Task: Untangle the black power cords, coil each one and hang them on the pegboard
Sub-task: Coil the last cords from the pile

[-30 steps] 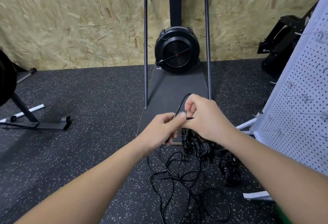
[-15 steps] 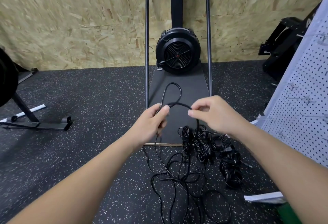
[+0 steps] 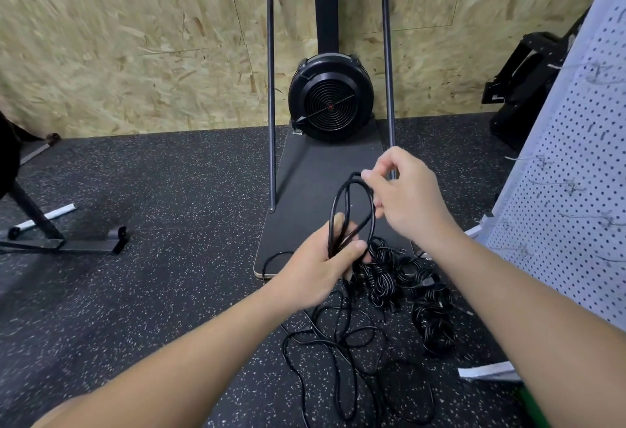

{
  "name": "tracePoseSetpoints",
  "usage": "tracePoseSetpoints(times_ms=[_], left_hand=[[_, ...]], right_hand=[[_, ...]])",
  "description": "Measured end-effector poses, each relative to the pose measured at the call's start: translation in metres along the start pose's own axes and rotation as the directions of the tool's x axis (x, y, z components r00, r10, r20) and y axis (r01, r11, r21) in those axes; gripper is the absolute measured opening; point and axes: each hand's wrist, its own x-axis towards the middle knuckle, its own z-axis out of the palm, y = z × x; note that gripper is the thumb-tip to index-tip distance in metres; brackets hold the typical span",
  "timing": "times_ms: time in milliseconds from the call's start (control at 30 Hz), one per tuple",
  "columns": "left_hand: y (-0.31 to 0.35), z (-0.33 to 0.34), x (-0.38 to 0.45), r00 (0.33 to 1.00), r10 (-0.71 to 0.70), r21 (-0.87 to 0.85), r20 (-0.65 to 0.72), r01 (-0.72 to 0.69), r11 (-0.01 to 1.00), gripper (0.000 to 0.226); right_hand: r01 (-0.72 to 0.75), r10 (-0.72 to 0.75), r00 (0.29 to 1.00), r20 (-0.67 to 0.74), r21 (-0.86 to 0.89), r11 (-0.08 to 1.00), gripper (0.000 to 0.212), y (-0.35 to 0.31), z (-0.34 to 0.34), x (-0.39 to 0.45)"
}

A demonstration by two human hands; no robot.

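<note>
My left hand (image 3: 325, 260) grips the bottom of a small coil of black power cord (image 3: 352, 210), two or three upright loops. My right hand (image 3: 406, 197) pinches the top of those loops between thumb and fingers, just above and right of the left hand. The rest of this cord (image 3: 342, 353) trails down in loose tangles on the floor. Several bundled black cords (image 3: 430, 312) lie in a heap under my right forearm. The white pegboard (image 3: 576, 197), with thin wire hooks, stands tilted at the right edge.
A black fan machine (image 3: 330, 98) on a dark platform (image 3: 305, 190) with a tall metal frame stands straight ahead against the chipboard wall. A black stand's feet (image 3: 64, 241) lie at the left. Black equipment (image 3: 521, 85) sits behind the pegboard. The floor is speckled rubber.
A single loop held between both hands has become a coil of several loops. My left hand dropped lower holding it; my right hand rose to the loop's top.
</note>
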Motion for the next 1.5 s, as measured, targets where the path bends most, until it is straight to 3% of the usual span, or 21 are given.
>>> tracePoseSetpoints(times_ms=[100, 233, 367, 500, 600, 700, 767, 833, 900, 1000, 1067, 1133, 1300, 1500], left_hand=[[-0.002, 0.003, -0.001, 1.000, -0.028, -0.025, 0.013, 0.029, 0.999, 0.025], [-0.006, 0.004, -0.001, 1.000, -0.024, -0.002, -0.011, 0.024, 1.000, 0.023], [-0.007, 0.001, -0.001, 0.994, -0.083, -0.017, -0.070, 0.082, 0.996, 0.022], [-0.006, -0.010, 0.000, 0.978, -0.159, 0.077, 0.131, 0.150, 0.986, 0.032], [-0.006, -0.013, -0.001, 0.941, -0.210, 0.101, 0.264, 0.190, 0.977, 0.039], [0.001, -0.004, -0.003, 0.930, -0.204, -0.204, 0.307, 0.274, 0.940, 0.035], [0.010, 0.003, -0.004, 0.926, -0.210, -0.472, 0.315, 0.345, 0.811, 0.047], [0.017, 0.010, -0.001, 0.934, -0.274, -0.531, 0.228, 0.355, 0.769, 0.056], [0.017, 0.017, 0.002, 0.950, -0.287, -0.437, 0.125, 0.312, 0.844, 0.057], [0.010, 0.023, 0.000, 0.978, -0.176, -0.343, 0.116, 0.205, 0.917, 0.046], [0.010, 0.022, -0.002, 0.978, -0.158, -0.329, 0.138, 0.196, 0.924, 0.048], [0.012, 0.019, -0.003, 0.974, -0.158, -0.309, 0.162, 0.202, 0.929, 0.049], [0.022, 0.018, -0.005, 0.963, -0.145, -0.408, 0.229, 0.230, 0.883, 0.039], [0.033, 0.008, 0.001, 0.940, -0.249, -0.371, 0.232, 0.323, 0.871, 0.060]], right_hand=[[-0.069, 0.066, 0.995, 0.074, 0.039, 0.997, 0.016, 0.001, -0.001, -0.001], [-0.179, 0.165, 0.960, 0.228, 0.042, 0.983, 0.030, 0.006, -0.005, 0.001], [-0.121, 0.138, 0.942, 0.305, -0.075, 0.990, 0.004, 0.011, -0.014, 0.006], [-0.238, 0.168, 0.892, 0.419, 0.119, 0.964, 0.037, 0.007, -0.020, 0.007], [-0.126, 0.110, 0.914, 0.390, 0.016, 0.992, 0.037, 0.001, -0.016, 0.001], [-0.073, 0.062, 0.941, 0.333, 0.022, 0.997, 0.036, -0.002, -0.007, -0.005], [-0.058, 0.045, 0.954, 0.297, 0.034, 0.998, 0.036, -0.005, -0.004, -0.003], [-0.095, 0.069, 0.965, 0.254, 0.093, 0.991, 0.038, -0.006, 0.000, 0.000], [-0.235, 0.159, 0.950, 0.268, 0.283, 0.930, 0.038, -0.009, 0.007, 0.000], [-0.473, 0.303, 0.879, 0.368, 0.586, 0.659, 0.034, -0.015, 0.018, -0.005], [-0.534, 0.318, 0.845, 0.430, 0.709, 0.461, 0.032, -0.020, 0.016, -0.009], [-0.535, 0.337, 0.840, 0.425, 0.753, 0.384, 0.033, -0.020, 0.010, -0.008], [-0.479, 0.376, 0.868, 0.324, 0.744, 0.465, 0.033, -0.015, 0.008, -0.004], [-0.435, 0.270, 0.900, 0.341, 0.712, 0.551, 0.028, -0.020, 0.003, -0.005]])
